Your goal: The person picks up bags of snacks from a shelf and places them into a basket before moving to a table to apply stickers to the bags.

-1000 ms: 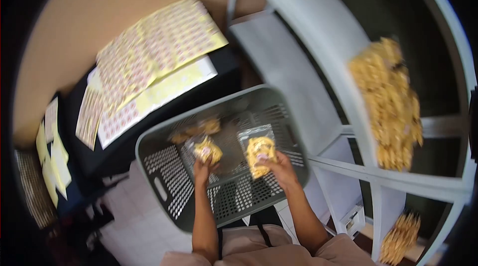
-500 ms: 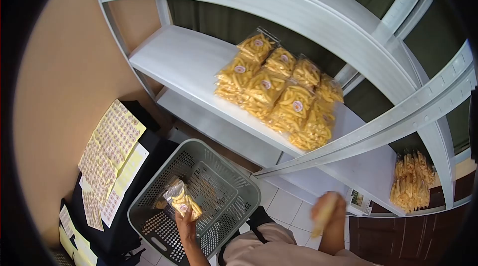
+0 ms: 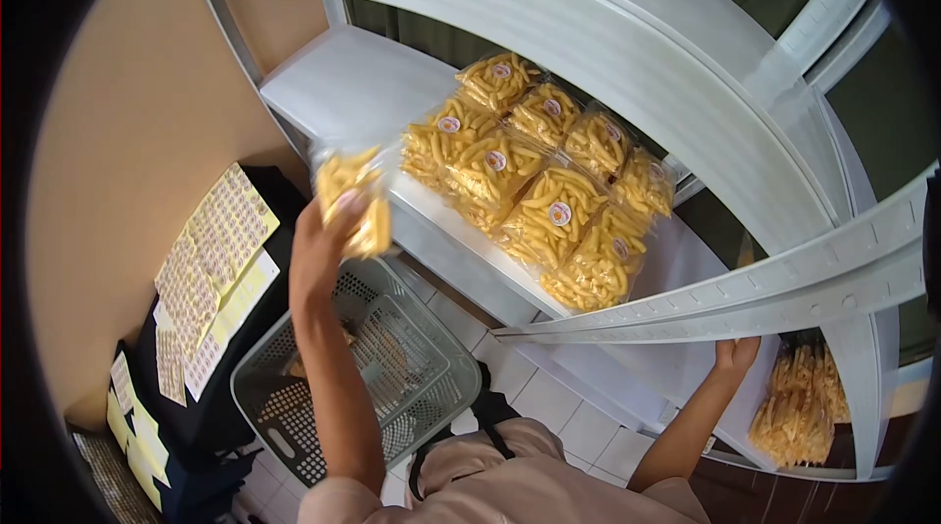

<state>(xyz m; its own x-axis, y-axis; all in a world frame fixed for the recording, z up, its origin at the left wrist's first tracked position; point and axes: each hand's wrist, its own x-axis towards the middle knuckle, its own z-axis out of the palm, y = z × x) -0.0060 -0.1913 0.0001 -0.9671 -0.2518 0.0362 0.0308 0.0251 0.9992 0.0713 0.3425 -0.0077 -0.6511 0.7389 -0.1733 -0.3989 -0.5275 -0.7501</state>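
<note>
My left hand (image 3: pixel 321 245) is closed on a clear plastic bag of yellow snack sticks (image 3: pixel 371 225), raised at the near left edge of the upper shelf (image 3: pixel 343 78). Several similar snack bags (image 3: pixel 559 200) with round labels lie in rows on that shelf. Far to the right, my right hand (image 3: pixel 735 355) reaches behind the grey shelf upright (image 3: pixel 667 313). Its fingers are hidden there, and I cannot tell whether they hold anything. A small orange-yellow tip (image 3: pixel 747 249) shows above the upright, in line with that hand.
Below my left arm stands a grey perforated basket (image 3: pixel 456 352) with some snack bags inside. Sheets of round stickers (image 3: pixel 221 259) lie on a black-covered table at left. More snack bags (image 3: pixel 799 406) stand upright on the right shelf, beside my right hand.
My left hand has lifted its snack bag out of the basket, up toward the shelf. My right hand, which held a pale yellow bag, has moved right and up behind the upright.
</note>
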